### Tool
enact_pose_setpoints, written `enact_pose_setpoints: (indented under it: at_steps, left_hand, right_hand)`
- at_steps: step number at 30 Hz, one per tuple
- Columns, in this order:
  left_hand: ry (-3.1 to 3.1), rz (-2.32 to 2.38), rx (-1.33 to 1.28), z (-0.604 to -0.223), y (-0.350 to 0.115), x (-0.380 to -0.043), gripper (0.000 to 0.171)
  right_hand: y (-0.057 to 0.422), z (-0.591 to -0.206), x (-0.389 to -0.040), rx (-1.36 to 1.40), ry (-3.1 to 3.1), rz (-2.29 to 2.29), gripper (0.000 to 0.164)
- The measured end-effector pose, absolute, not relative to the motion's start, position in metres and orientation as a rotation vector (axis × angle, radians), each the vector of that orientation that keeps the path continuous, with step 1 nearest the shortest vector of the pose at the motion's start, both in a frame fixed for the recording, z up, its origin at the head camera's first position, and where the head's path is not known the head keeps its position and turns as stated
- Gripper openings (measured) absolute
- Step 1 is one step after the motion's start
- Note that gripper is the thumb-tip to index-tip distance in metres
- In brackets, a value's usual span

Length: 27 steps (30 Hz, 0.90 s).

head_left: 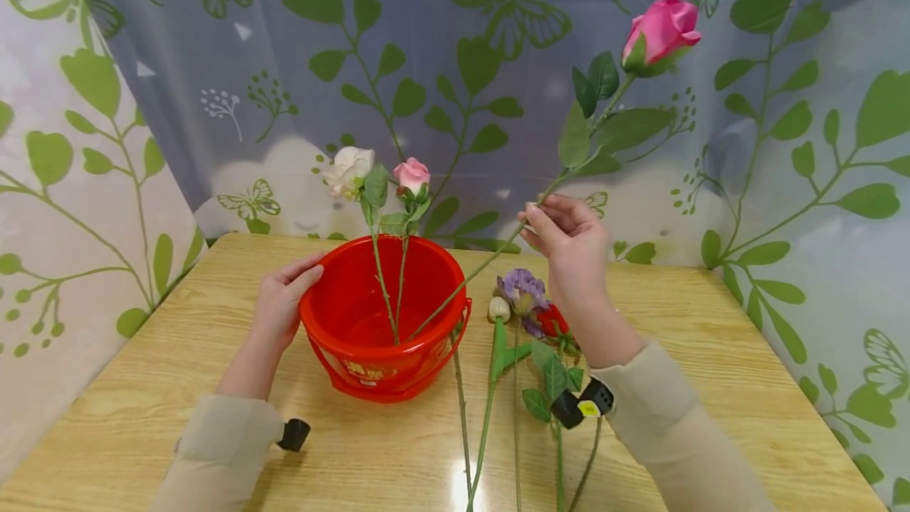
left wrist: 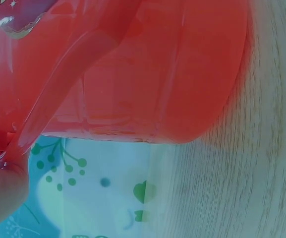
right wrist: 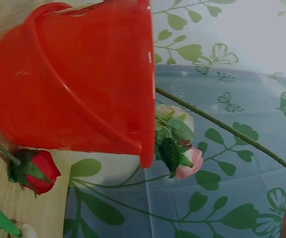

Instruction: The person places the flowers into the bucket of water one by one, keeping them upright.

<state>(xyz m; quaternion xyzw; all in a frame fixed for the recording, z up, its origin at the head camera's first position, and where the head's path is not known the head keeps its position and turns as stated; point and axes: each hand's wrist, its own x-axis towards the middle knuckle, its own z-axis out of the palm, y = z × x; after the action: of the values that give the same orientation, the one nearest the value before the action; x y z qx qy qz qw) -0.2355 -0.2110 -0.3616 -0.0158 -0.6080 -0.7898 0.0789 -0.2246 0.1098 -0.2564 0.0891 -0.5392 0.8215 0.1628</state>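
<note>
The stem of a tall artificial rose with a bright pink bloom [head_left: 657,36] is pinched between the thumb and curled fingers of the right hand [head_left: 574,243]; its lower end is contained in a round, glossy red plastic bucket [head_left: 405,362]. The bucket's rim is gripped at its left by the left hand [head_left: 283,299]. 2 more stems, with 1 white bloom [head_left: 348,172] and 1 pale pink bloom [head_left: 412,175], are also held inside. A ruffled purple flower [head_left: 522,291] is laid on the wood-grain table [head_left: 163,346].

Head cam: above red bucket [head_left: 348,299], facing forward-down. Left wrist: rolled sideways, tight on bucket's left. Right wrist: also sideways, bucket's right, wider. All share bucket.
</note>
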Motion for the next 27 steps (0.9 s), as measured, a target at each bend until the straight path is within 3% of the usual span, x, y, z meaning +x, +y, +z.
enact_pose_setpoints:
  at_steps: [5, 27]
  left_hand:
    - [-1.838, -2.35, -0.049, -0.36, -0.21, -0.235, 0.048]
    - [-1.843, -2.352, -0.05, -0.362, -0.211, -0.236, 0.05]
  right_hand:
    - [0.105, -0.264, -0.227, 0.258, -1.623, 2.322, 0.009]
    - [0.083, -0.291, -0.236, 0.347, -1.854, 2.26, 0.015]
